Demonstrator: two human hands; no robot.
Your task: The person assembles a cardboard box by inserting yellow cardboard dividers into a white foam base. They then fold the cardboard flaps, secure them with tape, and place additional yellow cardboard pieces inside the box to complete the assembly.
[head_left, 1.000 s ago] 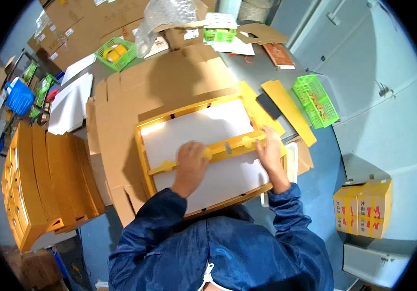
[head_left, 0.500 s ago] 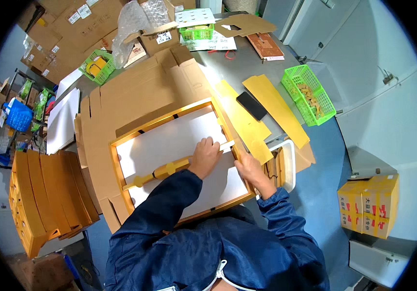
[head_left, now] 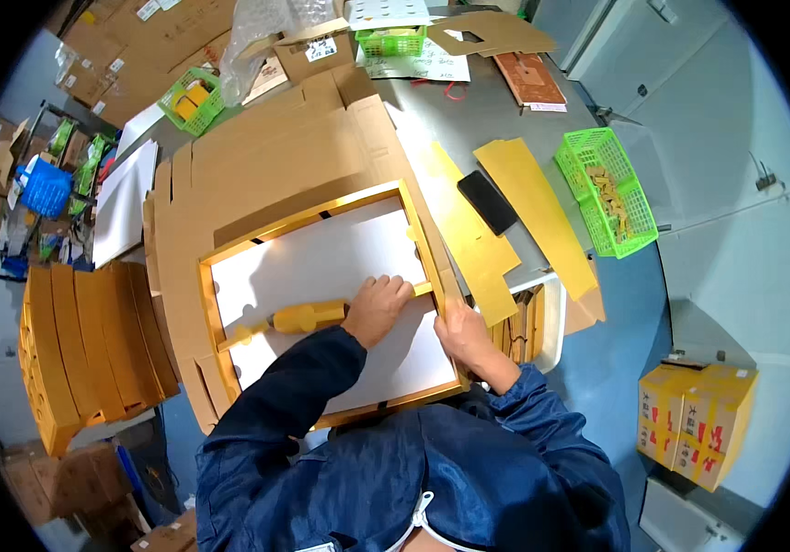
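Note:
A shallow yellow cardboard tray (head_left: pixel 206 296) with a white bottom (head_left: pixel 298 258) lies tilted on a flattened brown carton (head_left: pixel 257 166) in front of me. Across its middle runs a folded yellow cardboard strip (head_left: pixel 308 317) with rounded tabs. My left hand (head_left: pixel 377 309) is closed over the strip, right of its centre; the fingertips' underside is hidden. The strip's right end lies near the tray's right wall, and its left end reaches the left wall. Outside that right wall, my right hand (head_left: pixel 469 339) grips the rim, thumb and fingers closed round it.
Yellow card sheets (head_left: pixel 533 207) and a black phone (head_left: pixel 487 202) lie to the right. Beyond them is a green basket (head_left: pixel 636 241) of small yellow pieces. A white bin (head_left: pixel 553 322) holds folded card near my right hand. Stacked yellow trays (head_left: pixel 91 340) stand at left.
The strip's right end has turned and now sits lower, near the right wall. My left hand has moved slightly left and nearer; the right hand keeps its grip on the rim. The view has shifted slightly.

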